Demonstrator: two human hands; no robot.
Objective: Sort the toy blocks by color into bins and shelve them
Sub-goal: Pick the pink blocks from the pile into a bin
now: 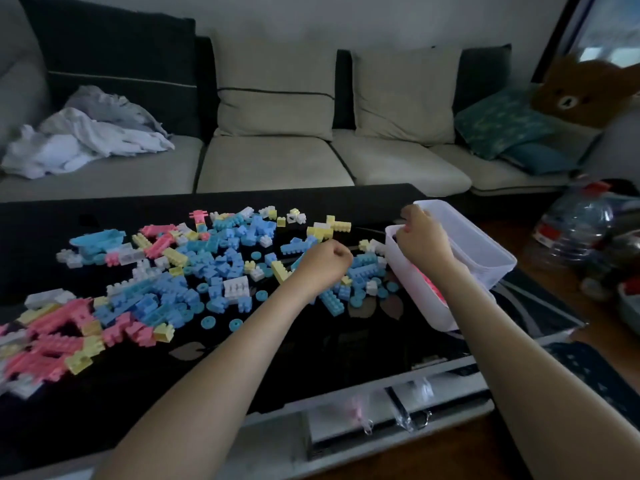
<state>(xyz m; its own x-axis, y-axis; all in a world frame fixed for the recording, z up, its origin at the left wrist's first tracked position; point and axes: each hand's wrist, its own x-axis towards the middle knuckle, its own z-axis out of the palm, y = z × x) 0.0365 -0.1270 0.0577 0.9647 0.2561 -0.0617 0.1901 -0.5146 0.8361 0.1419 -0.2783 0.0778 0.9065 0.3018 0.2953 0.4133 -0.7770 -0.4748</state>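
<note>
Blocks [207,271] sprawl across my dark counter [311,358] beside the clear bin [485,265], my left hand [325,263] fisted over them, my right hand [424,237] curled at its rim, whether either holds anything I cannot tell.

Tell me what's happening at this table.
A person is sorting pastel plastic toy blocks scattered over a glossy black table. The right-hand grip is curled over the near rim of a translucent white plastic bin at the table's right end, with pink blocks already inside. The left-hand grip is curled above the blue blocks mid-table. Whether either grip holds a block is hidden.
</note>
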